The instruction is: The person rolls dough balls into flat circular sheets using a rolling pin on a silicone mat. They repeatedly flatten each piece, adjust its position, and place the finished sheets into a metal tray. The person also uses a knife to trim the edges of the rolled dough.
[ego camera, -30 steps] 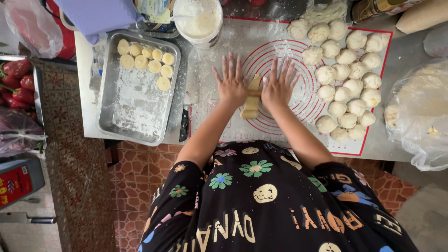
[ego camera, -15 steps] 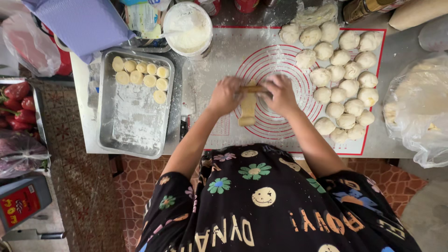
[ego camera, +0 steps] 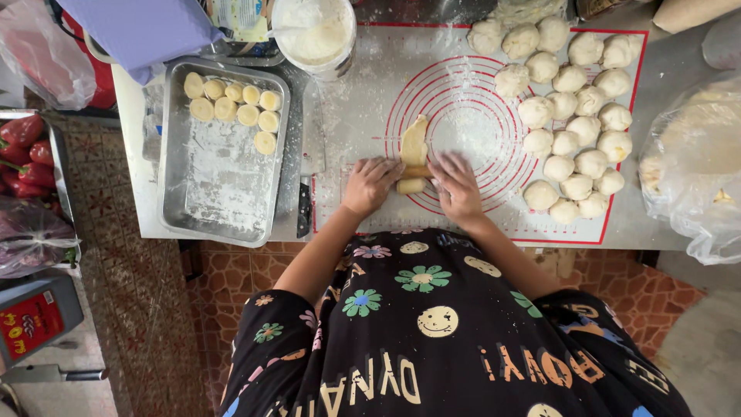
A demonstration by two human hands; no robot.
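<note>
Fingers (ego camera: 384, 171) of the left hand (ego camera: 369, 185) are curled loosely over the left end of a thin wooden rolling pin (ego camera: 415, 172); fingers of the right hand (ego camera: 457, 188) lie flatter and slightly spread over its right end. Neither hand is closed tight; whether the thumbs wrap under the pin cannot be told.

Dough strip (ego camera: 413, 147): pale yellow, elongated, lying on the baking mat (ego camera: 363, 116) under and beyond the pin, between the two hands. Its near end (ego camera: 411, 186) shows just below the pin.

Baking mat: pale, red border, red concentric circles, dusted with flour. It lies on the metal table (ego camera: 664, 85).

Right of the hands: a cluster of round white dough balls (ego camera: 575, 116) on the mat, well apart from the strip. Further right, a clear plastic bag (ego camera: 691, 170) with pale contents overhangs the table edge.

Left of the mat: a rectangular metal tray (ego camera: 220, 185), floured, with round yellow dough slices (ego camera: 231, 104) grouped at its far end. A dark-handled knife (ego camera: 304, 208) lies between tray and mat.

Far edge: a round white tub of flour (ego camera: 312, 35); left of it, a lilac cloth (ego camera: 147, 31).

Far left, off the table: red peppers (ego camera: 23, 147) in a tray and a red-labelled dark container (ego camera: 35, 316) nearer the floor.
</note>
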